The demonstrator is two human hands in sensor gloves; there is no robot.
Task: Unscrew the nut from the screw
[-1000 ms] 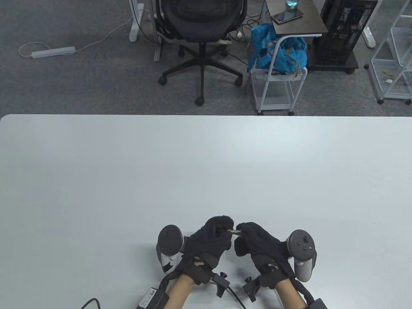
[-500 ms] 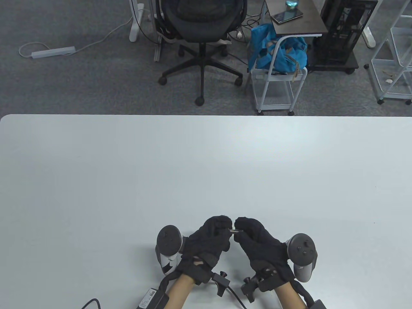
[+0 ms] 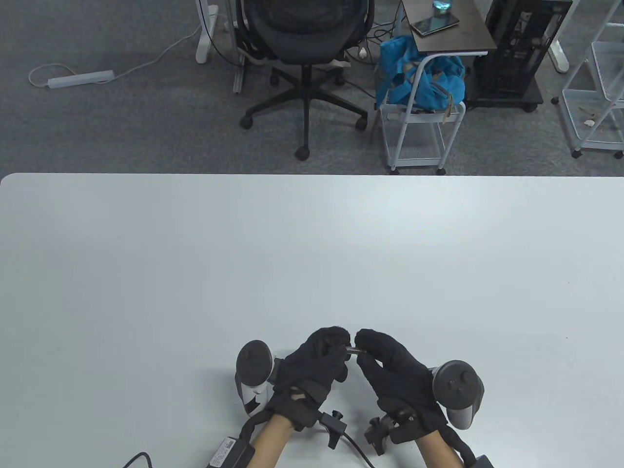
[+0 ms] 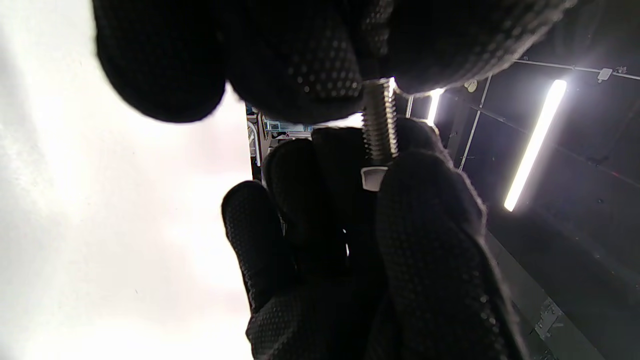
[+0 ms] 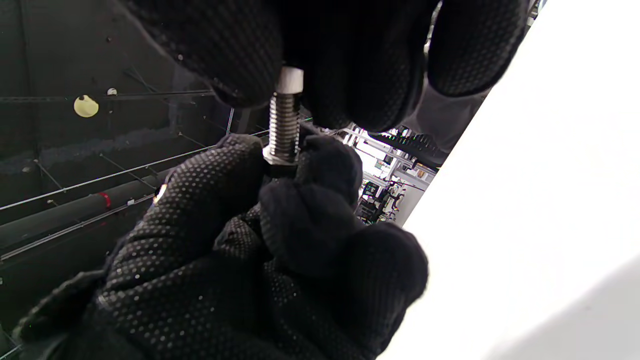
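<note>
A metal screw lies level between my two gloved hands, low over the white table near its front edge. My left hand grips the screw's head end; its fingers close around the thread's upper end in the left wrist view. My right hand pinches a pale nut at the other end of the thread between thumb and fingers. The nut also shows in the left wrist view. The screw's head is hidden in the left glove.
A black office chair and a white cart with a blue bag stand on the floor beyond the table's far edge. Cables and a small box hang by my left wrist at the table's front edge.
My right hand has rolled around the screw's axis on the nut; its tracker has turned and its wrist has shifted a little left. The left hand has held still.
</note>
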